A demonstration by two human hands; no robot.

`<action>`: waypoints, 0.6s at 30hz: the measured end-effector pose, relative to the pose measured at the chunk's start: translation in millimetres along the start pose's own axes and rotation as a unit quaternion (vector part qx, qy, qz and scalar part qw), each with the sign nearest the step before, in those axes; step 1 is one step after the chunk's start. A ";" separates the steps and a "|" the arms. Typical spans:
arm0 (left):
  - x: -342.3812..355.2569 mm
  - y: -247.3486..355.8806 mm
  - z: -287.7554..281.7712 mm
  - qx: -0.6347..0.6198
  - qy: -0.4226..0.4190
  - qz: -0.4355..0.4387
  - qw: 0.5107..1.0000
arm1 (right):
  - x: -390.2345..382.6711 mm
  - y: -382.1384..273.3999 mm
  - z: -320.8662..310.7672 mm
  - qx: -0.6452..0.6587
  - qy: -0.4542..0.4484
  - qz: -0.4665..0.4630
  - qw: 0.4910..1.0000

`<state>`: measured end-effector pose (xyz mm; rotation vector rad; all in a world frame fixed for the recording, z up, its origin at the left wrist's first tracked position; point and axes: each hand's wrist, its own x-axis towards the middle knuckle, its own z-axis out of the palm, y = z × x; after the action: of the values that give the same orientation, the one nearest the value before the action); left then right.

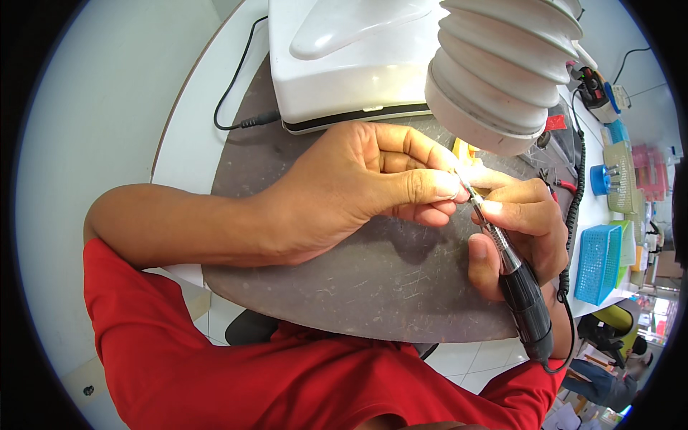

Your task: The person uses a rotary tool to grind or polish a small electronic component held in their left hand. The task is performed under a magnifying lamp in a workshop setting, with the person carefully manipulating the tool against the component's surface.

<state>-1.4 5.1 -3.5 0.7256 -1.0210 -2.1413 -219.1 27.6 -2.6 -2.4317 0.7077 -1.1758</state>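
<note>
My left hand [390, 172] is pinched on a small piece at its fingertips, too small and covered to make out. My right hand [519, 222] grips a black-and-silver rotary handpiece [525, 312], with its slim tip reaching up to my left fingertips. A coiled black cord [571, 244] runs beside it. Just beyond the fingertips, a yellow object [463, 147] shows partly under a white ribbed extraction hose [494, 64]. Both hands are over a scratched grey work mat [322, 301].
A white machine [358, 79] with a cable sits at the back. Along the right are pliers [562, 185], a blue tool holder [600, 179], a blue basket [598, 264] and other bins [618, 179]. Another person [595, 380] is at lower right.
</note>
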 end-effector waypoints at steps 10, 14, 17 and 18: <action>-0.5 1.9 1.1 -0.017 -0.017 -0.009 1.000 | 3.0 -5.0 2.7 0.017 0.047 0.026 0.998; -1.2 3.1 1.1 -0.020 -0.020 -0.016 0.999 | 3.4 -2.7 2.7 0.020 0.046 0.017 0.999; -1.2 4.6 1.3 -0.020 -0.019 -0.026 0.999 | 3.5 -3.3 2.1 0.018 0.041 0.017 0.999; -1.3 5.0 1.3 -0.019 -0.016 -0.032 0.999 | 4.0 -2.4 3.0 0.015 0.045 0.016 0.999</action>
<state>0.1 4.2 1.5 0.7180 -0.9820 -2.2278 -213.9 27.6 -0.7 -2.3472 0.7464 -1.2810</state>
